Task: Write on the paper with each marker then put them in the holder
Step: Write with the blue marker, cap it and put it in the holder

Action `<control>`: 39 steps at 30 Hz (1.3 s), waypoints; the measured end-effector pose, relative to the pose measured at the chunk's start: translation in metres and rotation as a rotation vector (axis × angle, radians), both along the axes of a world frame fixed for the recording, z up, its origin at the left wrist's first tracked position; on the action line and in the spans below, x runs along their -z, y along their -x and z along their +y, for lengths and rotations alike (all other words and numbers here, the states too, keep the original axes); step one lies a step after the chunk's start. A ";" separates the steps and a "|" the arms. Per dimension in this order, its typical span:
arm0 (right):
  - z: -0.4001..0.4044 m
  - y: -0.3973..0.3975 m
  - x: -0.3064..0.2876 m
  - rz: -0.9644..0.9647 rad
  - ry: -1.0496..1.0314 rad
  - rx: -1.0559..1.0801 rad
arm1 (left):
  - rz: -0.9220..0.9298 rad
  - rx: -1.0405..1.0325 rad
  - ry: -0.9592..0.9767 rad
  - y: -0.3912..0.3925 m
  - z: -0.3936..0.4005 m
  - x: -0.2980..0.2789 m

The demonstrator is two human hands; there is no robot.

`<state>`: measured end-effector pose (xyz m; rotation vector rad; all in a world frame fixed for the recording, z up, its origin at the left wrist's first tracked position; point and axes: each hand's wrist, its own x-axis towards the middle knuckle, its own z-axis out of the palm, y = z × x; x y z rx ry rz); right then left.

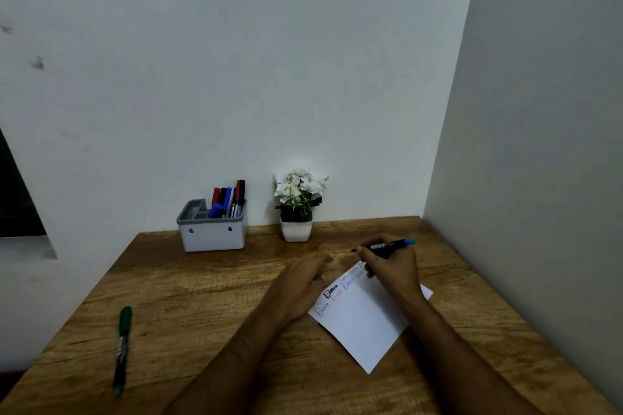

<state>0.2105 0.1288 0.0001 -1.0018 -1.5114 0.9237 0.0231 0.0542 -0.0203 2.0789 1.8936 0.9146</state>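
Grip: the right hand (392, 268) pinches a marker with a teal end (387, 246) between thumb and fingers. It is held almost level, above the far edge of the paper, with its tip pointing left toward the other hand. It is not in writing contact now, as far as I can tell.
Other hand: the left hand (303, 283) lies on the left part of the paper with fingers loosely bent and holding nothing. I think it is there to keep the sheet from sliding during writing.
Paper: the white paper (364, 323) lies turned at an angle on the tabletop (202, 307), probably to suit the writing hand. Along its far edge are short words in black, red and blue ink, so several markers look already tried.
Holder: the grey holder (212, 232) stands at the back near the wall. Red, black and blue markers (229, 199) stand upright in its right compartments; the left compartments look empty.
Remaining marker: a green marker (122, 347) lies alone on the tabletop at the left, well apart from the paper, so it seems not yet used.
Surroundings: a small pot of white flowers (298, 205) stands just beside the holder, to its right.
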 end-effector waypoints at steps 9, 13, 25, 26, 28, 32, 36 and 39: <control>-0.010 0.004 -0.010 0.091 -0.031 -0.214 | 0.201 -0.485 0.021 0.015 -0.019 -0.018; -0.019 0.012 -0.021 0.169 0.039 -0.243 | 0.253 -0.512 0.048 0.014 -0.024 -0.017; -0.027 0.013 -0.023 0.090 -0.111 -0.221 | 0.091 -0.571 -0.030 0.023 -0.018 -0.014; -0.029 0.014 -0.024 0.120 -0.094 -0.240 | 0.043 -0.579 -0.057 0.025 -0.016 -0.015; -0.031 0.016 -0.025 0.181 -0.058 -0.273 | -0.122 -0.598 -0.083 0.028 -0.011 -0.022; -0.034 0.022 -0.027 0.210 -0.070 -0.294 | -0.737 -0.621 -0.015 0.035 -0.003 -0.041; -0.039 0.027 -0.022 0.148 -0.066 -0.301 | -1.220 -0.572 -0.041 0.039 -0.005 -0.052; -0.042 0.030 -0.013 0.042 -0.078 -0.282 | -1.322 -0.568 -0.087 0.041 -0.006 -0.054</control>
